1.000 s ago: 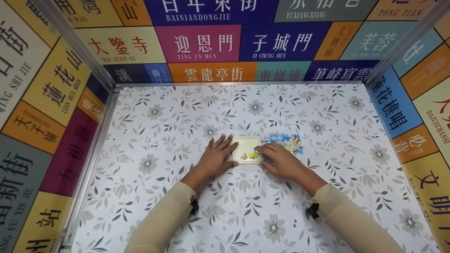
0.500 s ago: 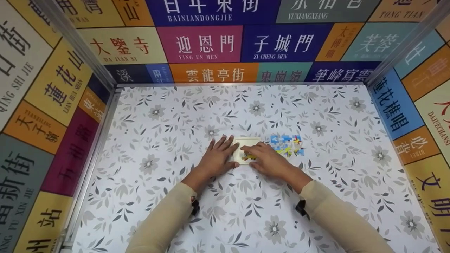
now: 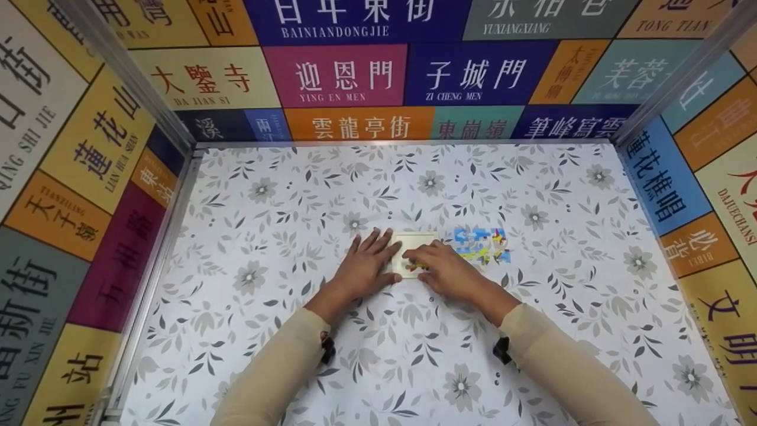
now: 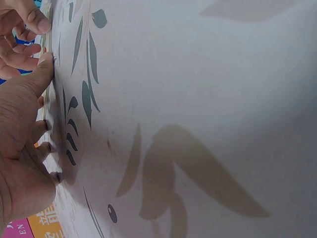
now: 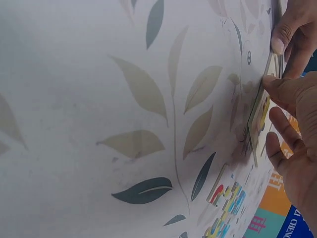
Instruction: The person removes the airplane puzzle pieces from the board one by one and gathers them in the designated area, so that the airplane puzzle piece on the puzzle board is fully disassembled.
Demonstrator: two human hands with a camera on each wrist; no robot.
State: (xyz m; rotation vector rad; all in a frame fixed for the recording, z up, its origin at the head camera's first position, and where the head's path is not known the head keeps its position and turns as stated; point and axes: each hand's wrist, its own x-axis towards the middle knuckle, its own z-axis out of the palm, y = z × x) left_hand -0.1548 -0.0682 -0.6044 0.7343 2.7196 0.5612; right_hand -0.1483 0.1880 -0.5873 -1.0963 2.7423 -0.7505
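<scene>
A small pale wooden puzzle tray [image 3: 408, 238] lies flat on the table, with a few yellow puzzle pieces [image 3: 417, 265] along its near side. My left hand [image 3: 362, 267] rests with spread fingers at the tray's left edge, thumb at the near corner. In the left wrist view this hand [image 4: 25, 116] touches the rim. Over the right half of the tray bends my right hand [image 3: 447, 269], index finger and thumb [image 5: 277, 87] down at the pieces. Whether a piece sits between its fingertips is hidden. The right wrist view shows part of the yellow picture [image 5: 265, 113] below the hand.
Several loose blue and yellow puzzle pieces [image 3: 482, 244] lie together just right of the tray. The table [image 3: 284, 195] has a white cloth printed with grey flowers. Panels with large lettering [image 3: 346, 77] stand along the back and both sides.
My right hand has moved left from the tray's right edge to over its yellow pieces, then shifted only slightly. The left hand stays at the left edge.
</scene>
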